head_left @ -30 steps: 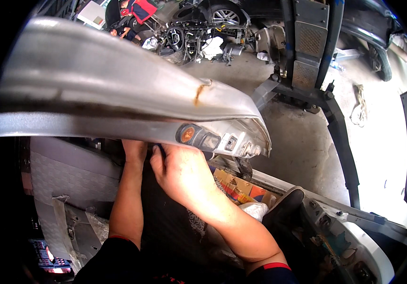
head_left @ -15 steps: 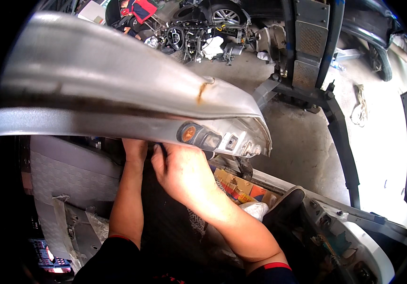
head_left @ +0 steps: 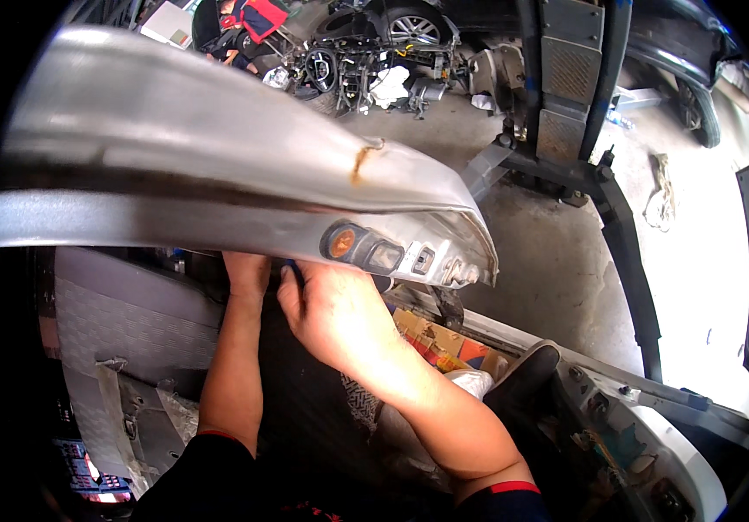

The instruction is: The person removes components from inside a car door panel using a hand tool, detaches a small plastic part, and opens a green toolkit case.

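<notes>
A silver metal car body panel (head_left: 200, 130) with a rust streak spans the view from the left to the middle. Its lower edge has a dark oval fitting (head_left: 344, 241) with a rusty centre and a few square cut-outs. My left hand (head_left: 246, 270) reaches up behind that edge, its fingers hidden. Close beside it on the right, my right hand (head_left: 331, 304) is curled under the edge, thumb bent in. A small dark blue bit shows by the thumb, but what the fingers hold is out of sight.
A grey car seat (head_left: 135, 313) stands at left. Cardboard boxes (head_left: 444, 344) and a dark shoe (head_left: 527, 370) lie at lower right, beside a door sill. Beyond are a lift post (head_left: 570, 78), a stripped dashboard frame (head_left: 366, 78), a dark car and a person at upper left.
The panel has shifted slightly left and up in view. Both hands stay in nearly the same place, the right wrist turned a little.
</notes>
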The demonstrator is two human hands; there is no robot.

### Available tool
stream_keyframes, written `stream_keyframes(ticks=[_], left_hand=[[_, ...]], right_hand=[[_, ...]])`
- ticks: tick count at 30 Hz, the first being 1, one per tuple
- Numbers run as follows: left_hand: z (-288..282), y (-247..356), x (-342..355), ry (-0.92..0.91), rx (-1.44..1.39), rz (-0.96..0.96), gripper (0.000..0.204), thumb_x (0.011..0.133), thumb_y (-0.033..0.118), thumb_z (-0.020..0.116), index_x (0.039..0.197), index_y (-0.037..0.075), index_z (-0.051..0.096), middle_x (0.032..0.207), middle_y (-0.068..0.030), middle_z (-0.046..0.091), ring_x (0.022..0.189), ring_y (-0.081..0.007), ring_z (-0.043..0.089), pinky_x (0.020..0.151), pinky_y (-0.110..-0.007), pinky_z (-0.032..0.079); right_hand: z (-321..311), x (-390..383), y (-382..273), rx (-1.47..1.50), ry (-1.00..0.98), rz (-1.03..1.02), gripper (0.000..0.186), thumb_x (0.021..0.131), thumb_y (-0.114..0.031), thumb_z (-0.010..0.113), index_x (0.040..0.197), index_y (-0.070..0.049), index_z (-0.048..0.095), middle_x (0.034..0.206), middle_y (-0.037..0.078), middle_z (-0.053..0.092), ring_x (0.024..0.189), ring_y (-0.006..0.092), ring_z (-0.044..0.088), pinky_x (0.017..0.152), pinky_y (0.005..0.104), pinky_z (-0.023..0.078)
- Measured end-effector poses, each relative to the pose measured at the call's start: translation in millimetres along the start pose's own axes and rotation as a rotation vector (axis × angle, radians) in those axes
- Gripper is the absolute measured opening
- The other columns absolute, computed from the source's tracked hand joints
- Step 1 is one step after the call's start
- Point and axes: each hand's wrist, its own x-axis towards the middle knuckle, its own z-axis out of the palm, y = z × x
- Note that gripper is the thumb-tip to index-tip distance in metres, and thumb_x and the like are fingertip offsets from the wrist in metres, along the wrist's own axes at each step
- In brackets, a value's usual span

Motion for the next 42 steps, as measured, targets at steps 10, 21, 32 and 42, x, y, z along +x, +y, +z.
stream_keyframes(ticks=[10, 21, 32, 42], left_hand=[[0.3, -13.3, -5.7, -0.037, -0.39, -0.116, 0.043, 0.087, 0.01, 0.078, 0.125, 0.001, 0.059, 0.118, -0.0066, 0.064, 0.106, -0.0223, 0.061, 0.099, -0.037, 0.049], [-19.1, -5.1, 4.6, -0.124, 0.787, 0.442, 0.032, 0.094, 0.024, 0.069, 0.115, 0.0, 0.068, 0.116, -0.0153, 0.069, 0.111, -0.027, 0.062, 0.1, -0.043, 0.047], [-6.4, 1.0, 3.7, -0.097, 0.068, 0.085, 0.032, 0.096, 0.022, 0.069, 0.12, 0.001, 0.065, 0.122, -0.0161, 0.066, 0.117, -0.0324, 0.059, 0.099, -0.046, 0.046], [-15.1, 8.0, -2.7, -0.104, 0.017, 0.214, 0.034, 0.097, 0.021, 0.069, 0.123, 0.001, 0.062, 0.126, -0.0168, 0.063, 0.12, -0.0338, 0.057, 0.1, -0.047, 0.045]], right_hand=[[-3.7, -3.1, 1.2, -0.012, -0.109, 0.073, 0.024, 0.1, -0.022, 0.058, 0.103, 0.0, 0.067, 0.083, 0.029, 0.067, 0.086, 0.0483, 0.067, 0.076, 0.055, 0.054], [5.4, -3.8, 2.0, 0.066, -0.102, 0.082, 0.021, 0.098, -0.019, 0.059, 0.104, 0.001, 0.066, 0.085, 0.029, 0.067, 0.088, 0.0491, 0.066, 0.076, 0.0551, 0.054], [24.9, -0.9, 2.8, 0.165, -0.045, 0.191, 0.02, 0.094, -0.009, 0.062, 0.11, 0.003, 0.065, 0.097, 0.03, 0.067, 0.098, 0.0515, 0.063, 0.085, 0.0526, 0.053], [16.2, 5.4, -15.6, 0.359, -0.16, 0.413, 0.025, 0.102, -0.021, 0.059, 0.108, 0.002, 0.066, 0.058, 0.009, 0.056, 0.05, 0.0163, 0.058, 0.051, 0.0355, 0.048]])
